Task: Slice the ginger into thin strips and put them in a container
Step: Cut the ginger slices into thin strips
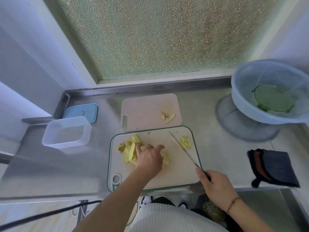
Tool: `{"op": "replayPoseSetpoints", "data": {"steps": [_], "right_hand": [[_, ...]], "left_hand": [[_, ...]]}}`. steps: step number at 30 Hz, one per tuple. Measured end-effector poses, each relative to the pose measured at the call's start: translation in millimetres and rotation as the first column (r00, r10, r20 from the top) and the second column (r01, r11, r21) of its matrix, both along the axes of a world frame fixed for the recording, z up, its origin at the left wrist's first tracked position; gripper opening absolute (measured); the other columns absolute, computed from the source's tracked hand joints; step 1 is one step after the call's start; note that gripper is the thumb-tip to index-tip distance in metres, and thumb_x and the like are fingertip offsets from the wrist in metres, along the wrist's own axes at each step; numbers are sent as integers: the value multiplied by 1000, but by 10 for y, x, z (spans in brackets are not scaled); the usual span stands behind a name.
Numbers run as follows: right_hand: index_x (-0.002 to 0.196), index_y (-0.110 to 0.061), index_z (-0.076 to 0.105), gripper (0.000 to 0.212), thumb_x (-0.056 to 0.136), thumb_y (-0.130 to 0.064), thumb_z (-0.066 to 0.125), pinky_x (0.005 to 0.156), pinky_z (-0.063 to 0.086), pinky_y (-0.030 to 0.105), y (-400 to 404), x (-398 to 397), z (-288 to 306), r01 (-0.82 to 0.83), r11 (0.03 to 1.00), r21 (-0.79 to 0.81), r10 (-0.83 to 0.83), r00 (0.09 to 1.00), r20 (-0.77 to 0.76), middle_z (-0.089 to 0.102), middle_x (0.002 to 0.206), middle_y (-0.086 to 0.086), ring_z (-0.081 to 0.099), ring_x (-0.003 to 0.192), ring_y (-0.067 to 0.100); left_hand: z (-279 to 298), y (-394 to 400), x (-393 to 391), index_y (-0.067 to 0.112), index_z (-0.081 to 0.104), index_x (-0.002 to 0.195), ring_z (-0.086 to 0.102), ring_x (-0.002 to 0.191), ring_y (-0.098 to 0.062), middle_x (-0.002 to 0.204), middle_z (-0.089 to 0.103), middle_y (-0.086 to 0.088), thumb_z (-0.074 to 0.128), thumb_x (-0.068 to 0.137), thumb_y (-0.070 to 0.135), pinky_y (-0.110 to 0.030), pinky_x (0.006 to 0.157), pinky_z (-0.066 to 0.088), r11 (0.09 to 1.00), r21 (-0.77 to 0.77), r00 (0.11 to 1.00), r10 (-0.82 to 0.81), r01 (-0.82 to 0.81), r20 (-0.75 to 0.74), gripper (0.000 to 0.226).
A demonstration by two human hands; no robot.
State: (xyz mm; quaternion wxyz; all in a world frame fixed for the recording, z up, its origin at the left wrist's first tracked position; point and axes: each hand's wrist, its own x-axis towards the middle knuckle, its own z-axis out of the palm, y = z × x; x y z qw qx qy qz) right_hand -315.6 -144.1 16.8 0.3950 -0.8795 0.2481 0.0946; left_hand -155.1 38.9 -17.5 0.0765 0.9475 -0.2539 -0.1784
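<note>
Indoors, steel counter [217, 148], frosted window [158, 36], white walls [25, 64]

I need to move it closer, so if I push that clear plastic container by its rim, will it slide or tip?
The clear container looks empty and thin-walled, so probably light. It sits low and wide on the smooth steel counter, so it should slide rather than tip.

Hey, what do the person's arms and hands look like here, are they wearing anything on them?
Both forearms are bare, with no sleeves or gloves in view. The right wrist carries a thin dark cord bracelet. The left hand and right hand show no rings.
</note>
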Motion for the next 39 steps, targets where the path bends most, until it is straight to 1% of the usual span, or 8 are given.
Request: {"op": "replayPoseSetpoints", "data": {"steps": [5,12,17,20,23,27,32,39], "right_hand": [[54,-20,41,56,79,-69,30,46,32,19,20,-30,-38,19,1000,17,-19,1000,4,43,48,-6,41,47,7],[56,-19,43,55,82,-66,31,46,35,18,52,5,-38,1,1000,22,0,1000,-12,46,50,-6,43,48,6],[55,-19,42,55,82,-66,32,46,33,19,51,38,-21,-3,1000,18,3,1000,-15,45,50,-6,43,48,8],[55,-19,42,55,82,-66,32,46,33,19,48,45,-19,-7,1000,21,7,1000,-9,45,49,-6,43,48,8],[56,-19,43,55,81,-67,31,47,34,19,49,52,-24,-14,1000,12,14,1000,-19,46,50,-5,44,48,8],[55,-18,39,56,81,-66,29,47,32,21,69,76,-37,-24,999,26,26,997,-78,42,50,-5,41,48,9],[58,-16,37,62,81,-71,22,52,31,26,114,150,-141,-33,998,56,41,989,-144,39,53,0,40,50,11],[58,-16,37,57,84,-64,21,51,34,22,380,314,-100,-29,996,87,47,976,-211,38,53,-2,37,48,7]], "left_hand": [[-18,-37,-44,30,54,131,57,112,-13,94,70,11,51,94,25,-45,118,13,958,-169,972,223,-232,-71,37],[-67,2,-112,31,64,120,57,111,-10,90,70,11,54,93,26,-45,116,7,963,-216,986,167,-163,1,29],[-98,-37,-117,22,77,100,59,87,-17,80,67,10,64,87,16,-39,89,43,861,-493,991,132,-128,-27,19],[-109,-19,-93,14,75,109,62,93,-22,95,68,-1,60,94,11,-31,79,50,892,-423,987,130,-160,-100,22],[-198,37,-84,13,72,110,60,106,-25,104,71,-4,55,94,12,-28,76,45,952,-301,998,49,-55,-28,23],[-274,102,-96,13,72,99,63,96,-26,95,66,-1,58,91,16,-27,66,43,944,-323,997,-53,66,50,17],[-433,177,-29,14,72,98,63,95,-24,108,66,-2,58,85,30,-33,70,59,840,-445,948,-239,310,210,24],[-585,183,83,9,72,99,64,102,-29,111,67,-6,60,98,21,-40,82,57,702,-507,865,-392,501,312,17]]}}
